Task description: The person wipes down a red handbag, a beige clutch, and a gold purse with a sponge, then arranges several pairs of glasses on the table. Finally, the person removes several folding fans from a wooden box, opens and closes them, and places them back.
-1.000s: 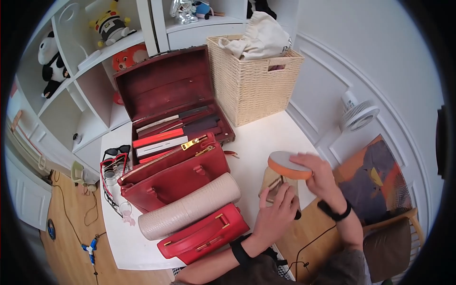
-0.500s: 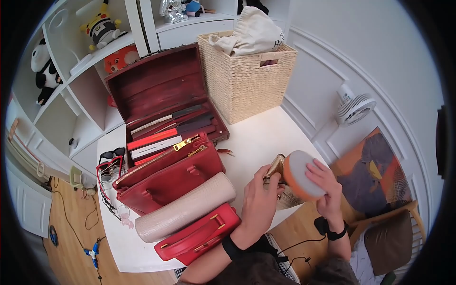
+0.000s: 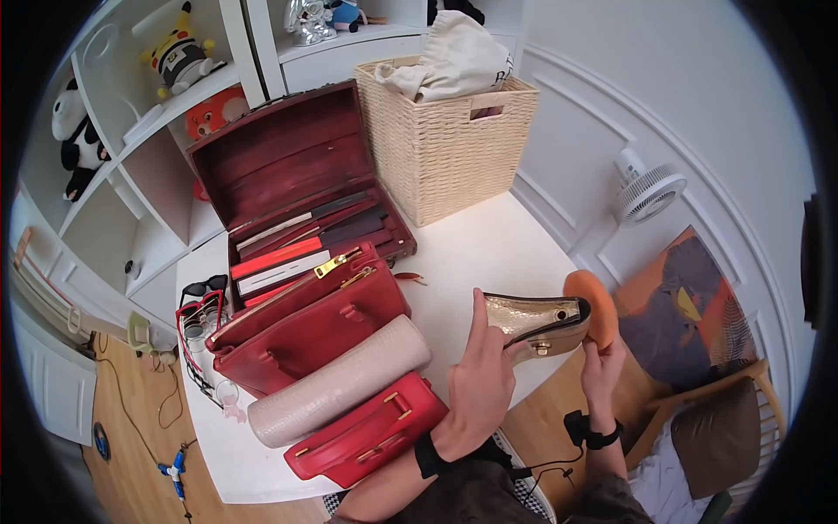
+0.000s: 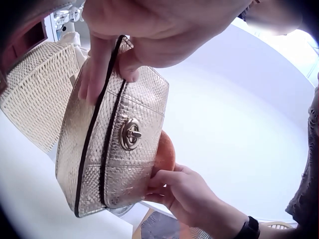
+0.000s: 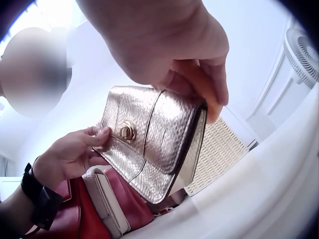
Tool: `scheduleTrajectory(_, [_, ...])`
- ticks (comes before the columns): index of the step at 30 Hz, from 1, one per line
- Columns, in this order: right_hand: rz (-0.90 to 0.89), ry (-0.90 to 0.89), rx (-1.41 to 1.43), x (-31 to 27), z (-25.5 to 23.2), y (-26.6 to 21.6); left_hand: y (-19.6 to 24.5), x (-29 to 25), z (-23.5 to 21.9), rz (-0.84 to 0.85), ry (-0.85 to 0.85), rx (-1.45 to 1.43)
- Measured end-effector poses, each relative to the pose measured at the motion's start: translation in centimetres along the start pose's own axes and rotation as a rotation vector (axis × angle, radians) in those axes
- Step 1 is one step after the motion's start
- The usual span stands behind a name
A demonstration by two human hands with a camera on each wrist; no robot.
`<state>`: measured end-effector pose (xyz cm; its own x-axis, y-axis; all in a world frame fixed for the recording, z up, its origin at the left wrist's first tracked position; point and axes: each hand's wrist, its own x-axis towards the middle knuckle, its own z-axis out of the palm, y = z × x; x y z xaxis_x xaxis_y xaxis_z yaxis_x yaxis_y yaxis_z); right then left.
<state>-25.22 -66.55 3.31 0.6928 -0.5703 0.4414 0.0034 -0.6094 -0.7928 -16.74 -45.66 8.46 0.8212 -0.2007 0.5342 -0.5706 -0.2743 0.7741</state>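
A gold snakeskin-textured clutch bag point(image 3: 546, 319) with a metal turn-lock is held up over the table's right edge. My left hand point(image 3: 483, 380) pinches its left end between thumb and fingers, the index finger stretched out; in the left wrist view the thumb and fingers straddle the clutch's point(image 4: 134, 104) dark edge. My right hand point(image 3: 604, 371) grips a round orange foam pad point(image 3: 599, 307) with its fingers and thumb. The pad stands edge-up right at the clutch's right end. In the right wrist view the pad point(image 5: 202, 84) overlaps the clutch's point(image 5: 164, 122) upper corner.
Left of the hands lie a small red handbag point(image 3: 367, 437), a cream crocodile-pattern roll point(image 3: 340, 367) and a large red handbag point(image 3: 314, 319). Behind them stands an open dark-red case point(image 3: 288, 166), beside a woven basket point(image 3: 445, 148). Glasses point(image 3: 202, 310) lie at the table's left edge.
The clutch has turned so its turn-lock side shows in the head view. My right hand has tipped the pad from its grey face to its orange side and moved it to the clutch's right end.
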Motion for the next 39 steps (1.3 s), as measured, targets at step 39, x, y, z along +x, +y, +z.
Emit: scheduleTrajectory(39, [-0.337,-0.416,-0.359,3.2,3.9,-6.6,-0.5,-2.7,0.7,-0.445,-0.169,-0.235])
